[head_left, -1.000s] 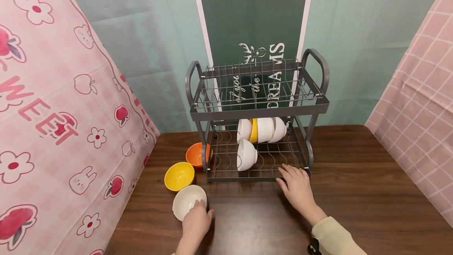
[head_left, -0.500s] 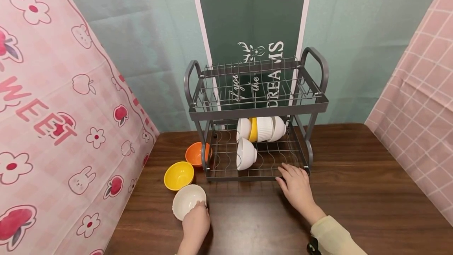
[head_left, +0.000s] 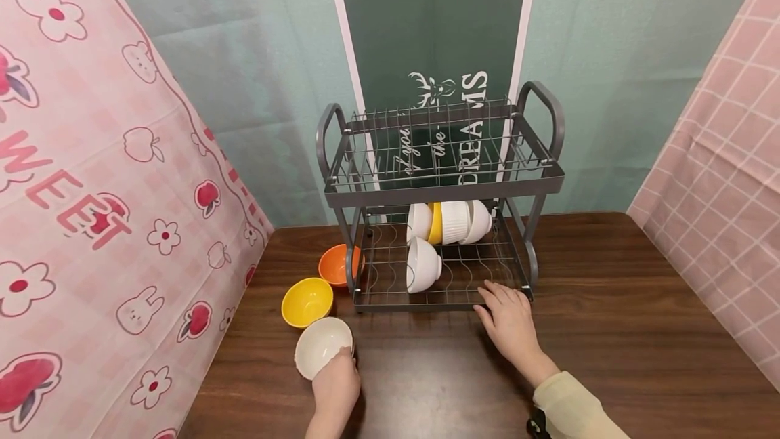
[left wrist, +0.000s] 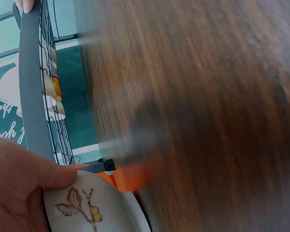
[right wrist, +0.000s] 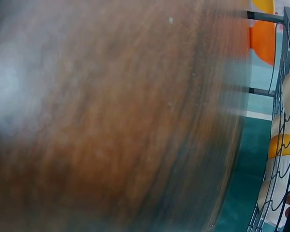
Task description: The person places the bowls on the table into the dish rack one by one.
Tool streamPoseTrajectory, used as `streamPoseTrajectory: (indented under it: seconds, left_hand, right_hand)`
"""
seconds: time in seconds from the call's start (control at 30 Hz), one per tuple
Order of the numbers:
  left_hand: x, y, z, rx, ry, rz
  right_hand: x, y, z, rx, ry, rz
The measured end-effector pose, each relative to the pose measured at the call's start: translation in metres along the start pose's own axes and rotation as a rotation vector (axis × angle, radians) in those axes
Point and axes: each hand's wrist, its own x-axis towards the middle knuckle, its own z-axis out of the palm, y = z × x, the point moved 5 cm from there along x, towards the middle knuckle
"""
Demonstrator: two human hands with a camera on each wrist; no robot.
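My left hand point(head_left: 336, 385) grips the near right rim of a cream bowl point(head_left: 318, 347) at the table's front left. In the left wrist view, the thumb presses the outer wall of this bowl point(left wrist: 82, 208), which carries a brown twig print; a second pale edge shows beside it. My right hand point(head_left: 510, 327) holds the front rail of the grey two-tier dish rack point(head_left: 445, 192) near its right corner, fingers over the rail and thumb in front. On the lower tier, a white bowl point(head_left: 424, 265) stands on its side, before a row of white bowls point(head_left: 454, 222) and a yellow one point(head_left: 435, 222).
Left of the rack, a yellow bowl point(head_left: 307, 303) sits behind the cream one, and an orange bowl point(head_left: 337, 265) is farther back by the rack's left leg. The wooden table point(head_left: 609, 330) meets pink cloth point(head_left: 152, 236) at left and a green curtain point(head_left: 274, 87) behind.
The fingers of my left hand have closed in on the rim of the cream bowl, and the bowl has shifted very slightly left. My right hand stays at the rack's rail.
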Motion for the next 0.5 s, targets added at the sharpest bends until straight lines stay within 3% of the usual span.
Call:
streamPoseTrajectory:
  seconds: [0.17, 0.5]
  left_hand:
    - [0.0001, -0.0024, -0.0018, -0.006, 0.015, -0.019]
    - [-0.0025, -0.0058, -0.0066, -0.048, 0.107, -0.036]
  right_hand:
    - [-0.0001, -0.0003, 0.0000, 0.001, 0.000, 0.005]
    - [0.0006, -0.0019, -0.0012, -0.015, 0.003, 0.004]
